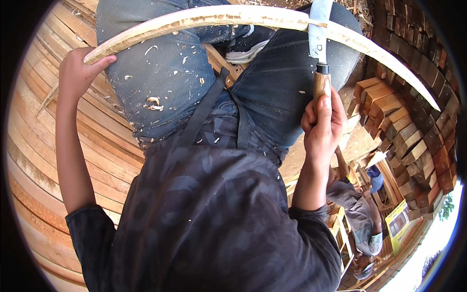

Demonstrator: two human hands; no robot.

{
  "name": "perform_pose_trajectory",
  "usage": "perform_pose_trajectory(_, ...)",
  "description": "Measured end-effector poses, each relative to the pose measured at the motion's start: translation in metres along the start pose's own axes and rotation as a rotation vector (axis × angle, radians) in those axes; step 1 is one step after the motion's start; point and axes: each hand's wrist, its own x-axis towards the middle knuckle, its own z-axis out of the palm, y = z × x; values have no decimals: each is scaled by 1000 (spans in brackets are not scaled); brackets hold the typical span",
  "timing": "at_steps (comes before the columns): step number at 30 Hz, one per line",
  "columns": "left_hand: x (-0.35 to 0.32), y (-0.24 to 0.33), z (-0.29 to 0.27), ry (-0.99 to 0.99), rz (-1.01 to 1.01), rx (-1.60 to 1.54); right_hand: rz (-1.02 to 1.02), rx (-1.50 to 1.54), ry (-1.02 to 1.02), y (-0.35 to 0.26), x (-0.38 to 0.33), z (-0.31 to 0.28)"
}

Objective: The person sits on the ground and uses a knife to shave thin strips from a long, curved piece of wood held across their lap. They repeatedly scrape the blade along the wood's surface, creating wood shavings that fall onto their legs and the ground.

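I see left hand (80, 73) clamped on pale strip (219, 16), over both thighs (155, 73); right hand (324, 117) grips knife (319, 52), blade (317, 40) crossing strip. If strip rolls, blade could skid into a thigh.

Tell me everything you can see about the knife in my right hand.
The knife has a broad, grey, metal-looking blade with dark marks, a black collar and a brown handle that looks wooden. It points up the picture, whose upper edge cuts off its far end. The right hand grips the handle, hiding its lower end. The blade crosses the pale curved strip; whether they touch is unclear.
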Motion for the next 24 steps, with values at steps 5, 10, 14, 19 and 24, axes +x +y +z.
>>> perform_pose_trajectory(5,3,3,1,-13,-4,20,53,-186,-121,-8,-13,16)
perform_pose_trajectory(10,2,-2,2,5,2,-1,-94,17,113,0,14,-9)
perform_pose_trajectory(14,1,-3,1,1,9,11,-135,-358,-243,1,-17,12)
perform_pose_trajectory(19,0,-6,2,21,41,-34,-69,130,97,-3,12,-10)
perform_pose_trajectory(24,-3,7,-6,36,37,-54,-42,-38,35,4,7,-2)
